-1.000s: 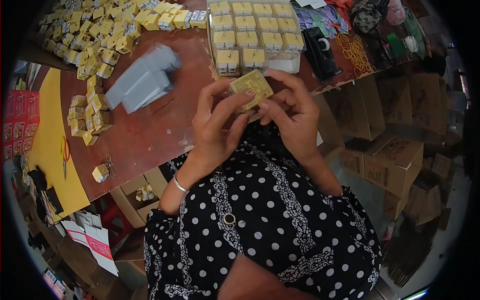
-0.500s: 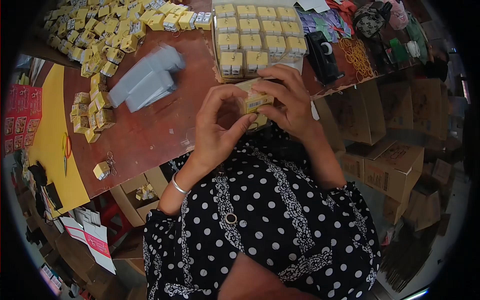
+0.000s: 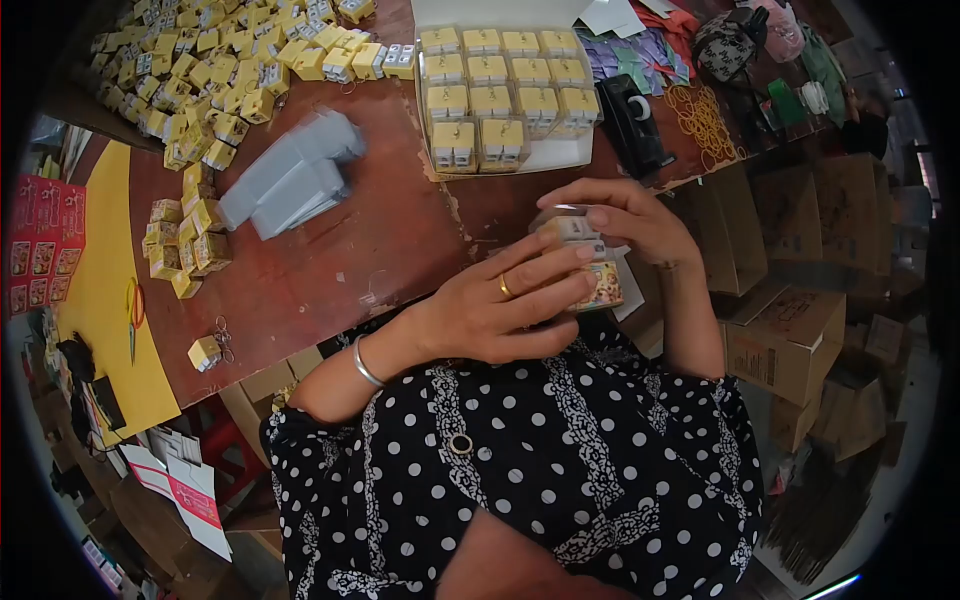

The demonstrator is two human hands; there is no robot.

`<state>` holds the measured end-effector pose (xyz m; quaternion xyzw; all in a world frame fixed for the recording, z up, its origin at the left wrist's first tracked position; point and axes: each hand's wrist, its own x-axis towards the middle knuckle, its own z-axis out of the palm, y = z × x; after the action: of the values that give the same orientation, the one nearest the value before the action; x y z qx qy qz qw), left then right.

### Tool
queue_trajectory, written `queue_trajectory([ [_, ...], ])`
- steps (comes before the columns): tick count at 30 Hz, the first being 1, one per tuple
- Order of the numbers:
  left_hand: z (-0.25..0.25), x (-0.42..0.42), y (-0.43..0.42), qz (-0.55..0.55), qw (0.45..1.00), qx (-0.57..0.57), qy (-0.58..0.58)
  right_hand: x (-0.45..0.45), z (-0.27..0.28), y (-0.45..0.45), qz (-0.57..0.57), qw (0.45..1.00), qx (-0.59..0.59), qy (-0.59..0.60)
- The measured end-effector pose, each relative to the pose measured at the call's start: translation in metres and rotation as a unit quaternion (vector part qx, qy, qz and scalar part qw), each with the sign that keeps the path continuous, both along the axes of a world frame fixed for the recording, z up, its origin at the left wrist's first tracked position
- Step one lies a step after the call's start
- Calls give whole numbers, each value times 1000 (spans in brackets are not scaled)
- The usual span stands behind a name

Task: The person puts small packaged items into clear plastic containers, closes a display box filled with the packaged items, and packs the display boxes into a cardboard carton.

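Observation:
My left hand [image 3: 525,300], with a ring on one finger, wraps round a small printed box [image 3: 607,287] above the table's front edge. Clear plastic shows at the top of this box, around its pale upper part. Fingers of my right hand [image 3: 640,228] are closed at that plastic top end from the far side; their exact grip is partly hidden. Beyond the hands stands an open carton [image 3: 560,155] with rows of small yellow boxes [image 3: 487,100] in clear cases. Flat clear plastic sleeves [image 3: 300,180] lie in a pile to the left.
Many yellow keyring boxes [image 3: 215,75] are heaped at the back left, with a smaller stack [image 3: 190,240] nearer. Scissors [image 3: 133,315] lie on yellow card. A black tape dispenser [image 3: 635,125] and rubber bands [image 3: 705,125] sit right of the carton. Cardboard boxes [image 3: 785,340] stand at the right.
Both hands have moved right and toward the body with the box, away from the carton. My left hand has turned from a fingertip hold to lying across the box.

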<state>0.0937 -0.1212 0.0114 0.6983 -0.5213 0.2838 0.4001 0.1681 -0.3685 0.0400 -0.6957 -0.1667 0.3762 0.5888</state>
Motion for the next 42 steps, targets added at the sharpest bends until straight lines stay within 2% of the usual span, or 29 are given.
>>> queue_trajectory([
  [2,-5,5,2,16,998,63,-20,6,6,-7,1,1000,26,3],
  [4,-1,15,7,105,992,54,42,13,12,-12,-116,978,136,-105],
  [5,-3,26,12,160,981,109,25,17,16,-18,-166,971,104,-134],
  [6,-6,32,14,159,981,109,26,17,18,-17,-167,972,103,-134],
  [8,-14,39,17,276,937,187,100,20,20,-11,-236,957,34,-166],
  [9,-19,42,17,279,937,186,100,22,18,-6,-234,957,34,-166],
  [11,-28,47,16,303,920,212,128,25,6,3,-191,931,-57,-307],
  [18,-33,47,16,328,906,240,118,27,-22,25,-163,913,-92,-361],
  [20,-36,48,15,337,904,243,104,32,-43,23,-136,853,-111,-491],
  [21,-38,47,13,347,900,242,106,32,-44,22,-127,854,-105,-493],
  [23,-40,46,15,338,910,219,97,32,-45,24,-124,747,-190,-625],
  [24,-36,47,22,364,899,222,99,30,-48,27,-144,752,-181,-617],
  [26,-26,48,42,325,929,157,87,30,-52,28,-150,764,-151,-609],
  [28,-11,48,84,355,921,118,112,30,-52,24,-135,757,-194,-609],
  [30,-6,48,138,465,865,124,142,25,-35,30,-133,739,-206,-627],
  [32,-7,45,191,528,818,167,153,20,-17,36,-136,720,-224,-642],
  [34,-4,48,227,528,810,171,187,13,-4,46,-217,726,-159,-633],
  [36,-6,57,250,525,804,173,220,6,12,65,-191,719,-154,-650],
  [38,-15,70,264,440,799,145,383,1,20,83,-167,708,-151,-670],
  [42,-14,68,257,429,820,71,373,-4,25,113,-140,731,-80,-663],
])
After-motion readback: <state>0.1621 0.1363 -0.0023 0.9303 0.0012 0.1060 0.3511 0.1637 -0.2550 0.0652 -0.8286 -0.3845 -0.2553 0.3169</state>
